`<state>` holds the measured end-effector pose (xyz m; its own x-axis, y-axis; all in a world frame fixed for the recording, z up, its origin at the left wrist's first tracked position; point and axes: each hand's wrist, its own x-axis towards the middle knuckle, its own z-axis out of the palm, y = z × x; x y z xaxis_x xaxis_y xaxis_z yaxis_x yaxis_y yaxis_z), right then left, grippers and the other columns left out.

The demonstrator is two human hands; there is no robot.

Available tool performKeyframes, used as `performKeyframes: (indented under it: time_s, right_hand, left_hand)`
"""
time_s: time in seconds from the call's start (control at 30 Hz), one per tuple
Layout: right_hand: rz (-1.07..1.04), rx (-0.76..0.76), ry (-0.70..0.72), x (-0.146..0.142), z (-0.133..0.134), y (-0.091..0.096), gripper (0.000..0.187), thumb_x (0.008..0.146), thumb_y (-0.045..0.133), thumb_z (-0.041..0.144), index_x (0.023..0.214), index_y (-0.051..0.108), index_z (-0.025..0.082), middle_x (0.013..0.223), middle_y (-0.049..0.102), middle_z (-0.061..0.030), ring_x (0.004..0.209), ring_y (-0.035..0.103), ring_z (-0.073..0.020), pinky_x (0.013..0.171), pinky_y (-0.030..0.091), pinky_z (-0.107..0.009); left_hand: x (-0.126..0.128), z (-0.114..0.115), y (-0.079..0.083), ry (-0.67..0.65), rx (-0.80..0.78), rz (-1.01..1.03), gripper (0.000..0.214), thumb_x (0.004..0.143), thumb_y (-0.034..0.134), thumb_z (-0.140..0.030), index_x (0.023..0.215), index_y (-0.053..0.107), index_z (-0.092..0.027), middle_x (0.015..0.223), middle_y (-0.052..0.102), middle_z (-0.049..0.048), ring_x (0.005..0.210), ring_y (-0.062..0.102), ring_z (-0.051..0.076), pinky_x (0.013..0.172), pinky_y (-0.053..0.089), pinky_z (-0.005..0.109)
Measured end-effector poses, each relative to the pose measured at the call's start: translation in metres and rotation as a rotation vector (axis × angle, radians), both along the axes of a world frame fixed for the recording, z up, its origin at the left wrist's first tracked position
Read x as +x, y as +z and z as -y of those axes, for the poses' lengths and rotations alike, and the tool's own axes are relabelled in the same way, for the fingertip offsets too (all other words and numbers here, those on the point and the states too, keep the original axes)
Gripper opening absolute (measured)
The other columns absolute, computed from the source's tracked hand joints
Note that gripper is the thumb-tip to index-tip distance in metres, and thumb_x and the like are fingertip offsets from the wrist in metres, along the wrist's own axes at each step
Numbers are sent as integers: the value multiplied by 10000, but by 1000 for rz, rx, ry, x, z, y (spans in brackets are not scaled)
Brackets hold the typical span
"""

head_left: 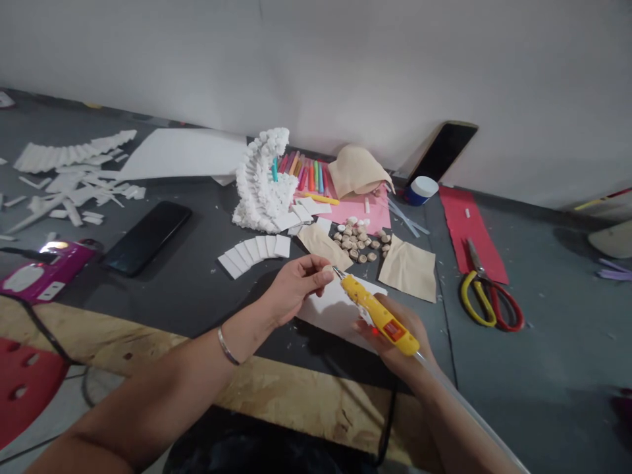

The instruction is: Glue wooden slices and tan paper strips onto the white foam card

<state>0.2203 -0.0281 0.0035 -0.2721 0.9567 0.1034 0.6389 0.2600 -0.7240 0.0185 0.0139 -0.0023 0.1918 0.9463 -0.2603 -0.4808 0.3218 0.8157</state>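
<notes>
The left hand (296,289) is pinching a small pale disc (328,269) between thumb and fingertips, a thin metal bangle (227,346) on that wrist. Right beside it comes the nozzle of a yellow hot glue gun (379,314), wrapped in the curled fingers of the right hand (392,336), with a long clear glue stick (469,413) trailing from its back end. Tip and disc are very close (whether they touch, this view can't quite settle)! Under the hands lies a white card (330,315) on the dark table top (207,296), its near edge a strip of raw chipboard (296,395). Just beyond sit two beige foam sheets (407,268), a fan of white squares (254,255) and a heap of wooden discs (355,240) reaching onto pink paper (345,214). Further out: a white curling paper sculpture (261,184), colored sticks (302,176), yellow-and-red scissors (488,299) on a red sheet (471,227), a black phone (147,237), and a tablet (443,153) propped against the wall.
</notes>
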Motion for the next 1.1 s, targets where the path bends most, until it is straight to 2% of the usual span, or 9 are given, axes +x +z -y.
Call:
performKeyframes:
  time_s: [0.37, 0.6, 0.87, 0.97, 1.1]
  right_hand:
    - [31, 13, -19, 0, -1, -1, 250, 788, 628, 415, 674, 523, 219, 572, 538, 35, 492, 458, -104, 477, 332, -217]
    - [48, 56, -10, 4, -2, -4, 220, 794, 618, 383, 678, 524, 222, 581, 554, 26, 494, 485, -114, 474, 336, -221]
    - [6, 36, -22, 2, -3, 1, 240, 766, 645, 411, 660, 538, 224, 564, 561, 25, 484, 487, -117, 472, 358, -227]
    - [-67, -16, -85, 4, -3, 1, 232, 762, 653, 420, 686, 578, 215, 615, 604, -2, 541, 542, -147, 511, 399, -249]
    - [-342, -149, -319, 6, -5, 0, 275, 725, 679, 461, 763, 639, 192, 650, 618, -27, 555, 543, -156, 506, 418, -269]
  left_hand:
    - [0, 0, 2, 1, -35, 20, 400, 536, 898, -341, 784, 655, -143, 608, 566, -45, 493, 470, 49, 500, 351, 199]
    - [0, 1, 3, 6, -48, 37, 405, 526, 905, -331, 766, 640, -139, 578, 545, -51, 493, 449, 47, 495, 338, 193]
    - [-1, 0, 1, -1, -42, 36, 395, 551, 895, -336, 786, 651, -133, 581, 546, -40, 496, 446, 48, 497, 333, 193]
    - [-1, -1, 0, 4, -47, 33, 387, 559, 892, -338, 781, 649, -134, 583, 552, -34, 512, 459, 53, 504, 344, 190]
    - [-2, -2, -3, -9, -39, 25, 402, 557, 892, -362, 787, 647, -142, 572, 550, -39, 510, 468, 54, 508, 351, 187]
